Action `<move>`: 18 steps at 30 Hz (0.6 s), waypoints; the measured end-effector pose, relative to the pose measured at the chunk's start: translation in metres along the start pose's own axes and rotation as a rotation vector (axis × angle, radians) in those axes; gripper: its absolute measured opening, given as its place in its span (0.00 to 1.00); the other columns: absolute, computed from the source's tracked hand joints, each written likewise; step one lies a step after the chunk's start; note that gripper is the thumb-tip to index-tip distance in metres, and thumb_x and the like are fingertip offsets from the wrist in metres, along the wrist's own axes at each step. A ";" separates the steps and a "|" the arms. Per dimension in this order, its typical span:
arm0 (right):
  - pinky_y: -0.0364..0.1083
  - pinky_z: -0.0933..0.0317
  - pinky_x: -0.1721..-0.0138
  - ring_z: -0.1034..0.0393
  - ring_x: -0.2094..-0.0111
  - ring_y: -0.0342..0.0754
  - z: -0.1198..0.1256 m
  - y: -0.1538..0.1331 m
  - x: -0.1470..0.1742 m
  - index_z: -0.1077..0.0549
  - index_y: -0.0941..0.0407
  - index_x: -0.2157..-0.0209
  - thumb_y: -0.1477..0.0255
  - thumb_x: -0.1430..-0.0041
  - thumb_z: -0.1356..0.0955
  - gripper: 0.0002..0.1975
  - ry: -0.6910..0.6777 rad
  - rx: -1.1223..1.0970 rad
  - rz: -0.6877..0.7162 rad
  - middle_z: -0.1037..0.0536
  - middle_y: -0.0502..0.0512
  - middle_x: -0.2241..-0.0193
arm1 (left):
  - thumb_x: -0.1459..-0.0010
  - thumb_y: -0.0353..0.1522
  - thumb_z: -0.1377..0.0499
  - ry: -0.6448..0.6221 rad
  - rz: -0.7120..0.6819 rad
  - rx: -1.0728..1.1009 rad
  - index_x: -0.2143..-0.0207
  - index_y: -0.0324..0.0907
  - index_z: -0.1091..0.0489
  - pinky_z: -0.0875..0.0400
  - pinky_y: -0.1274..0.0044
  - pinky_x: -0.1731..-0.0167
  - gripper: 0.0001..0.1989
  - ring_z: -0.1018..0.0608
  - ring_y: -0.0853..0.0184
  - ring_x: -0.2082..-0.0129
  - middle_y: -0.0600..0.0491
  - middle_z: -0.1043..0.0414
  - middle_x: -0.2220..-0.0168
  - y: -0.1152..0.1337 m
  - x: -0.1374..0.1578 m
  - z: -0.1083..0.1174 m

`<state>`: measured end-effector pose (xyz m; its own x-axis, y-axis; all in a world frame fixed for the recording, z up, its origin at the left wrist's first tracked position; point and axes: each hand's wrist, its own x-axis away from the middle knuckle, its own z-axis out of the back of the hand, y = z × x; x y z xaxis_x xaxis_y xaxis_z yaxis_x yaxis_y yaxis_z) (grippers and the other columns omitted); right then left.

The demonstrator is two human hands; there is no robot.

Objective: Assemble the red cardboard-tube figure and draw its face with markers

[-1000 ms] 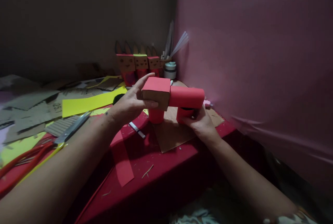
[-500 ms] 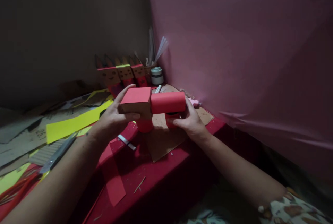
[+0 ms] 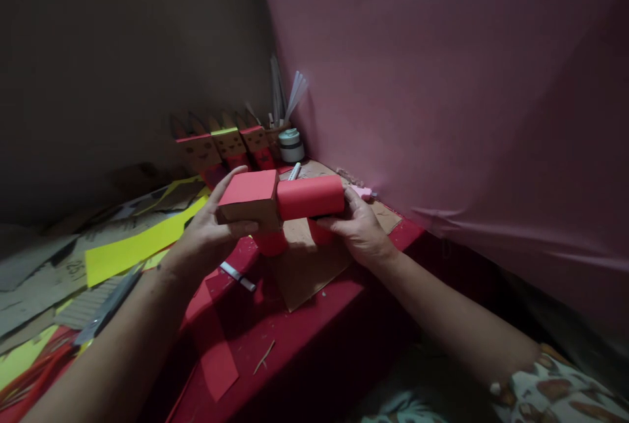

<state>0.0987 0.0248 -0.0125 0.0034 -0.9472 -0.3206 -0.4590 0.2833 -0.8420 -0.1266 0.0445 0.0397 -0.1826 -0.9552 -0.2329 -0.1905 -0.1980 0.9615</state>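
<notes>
My left hand [image 3: 209,233] is closed around a cardboard box [image 3: 249,188] with a red paper top, thumb along its near face and fingers behind it. Against the box's right side lies a red paper tube [image 3: 310,198], held level. Fingers of my right hand [image 3: 364,225] curl at the tube's right end, with the thumb underneath. Below the box a red cylinder [image 3: 272,243] stands upright. A second red cylinder [image 3: 320,233] is under the tube, its top partly hidden by my right thumb; whether it is joined to the tube I cannot tell.
A cardboard sheet [image 3: 299,279] lies on the red tabletop [image 3: 275,364]. Several box-headed figures [image 3: 199,151] stand behind, beside a pale jar [image 3: 291,146]. Left are yellow paper [image 3: 137,246], a cutter [image 3: 111,305] and red-handled scissors [image 3: 39,367]. A white marker [image 3: 238,276] and red strip [image 3: 213,351] lie nearer.
The whole view has shifted slightly, with things now a little further left. My right thumb now covers the second cylinder's dark opening, which showed before. Both hands keep their hold.
</notes>
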 end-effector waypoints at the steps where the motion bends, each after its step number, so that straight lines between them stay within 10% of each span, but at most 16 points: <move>1: 0.50 0.31 0.51 0.29 0.57 0.49 -0.001 -0.001 0.001 0.30 0.51 0.49 0.73 0.62 0.21 0.34 -0.001 0.008 -0.002 0.24 0.51 0.57 | 0.67 0.22 0.26 0.001 0.002 0.002 0.36 0.48 0.37 0.26 0.85 0.64 0.53 0.22 0.69 0.62 0.56 0.20 0.58 0.000 0.000 -0.001; 18: 0.53 0.28 0.48 0.28 0.54 0.52 0.001 0.004 0.000 0.36 0.49 0.45 0.67 0.60 0.21 0.39 0.003 0.109 0.002 0.27 0.54 0.54 | 0.65 0.23 0.26 -0.056 0.013 -0.036 0.38 0.50 0.34 0.30 0.83 0.66 0.49 0.25 0.68 0.64 0.57 0.22 0.61 0.002 -0.001 0.001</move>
<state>0.0976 0.0258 -0.0160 -0.0005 -0.9470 -0.3213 -0.3599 0.2999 -0.8835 -0.1280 0.0454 0.0416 -0.2385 -0.9443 -0.2269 -0.1530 -0.1942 0.9690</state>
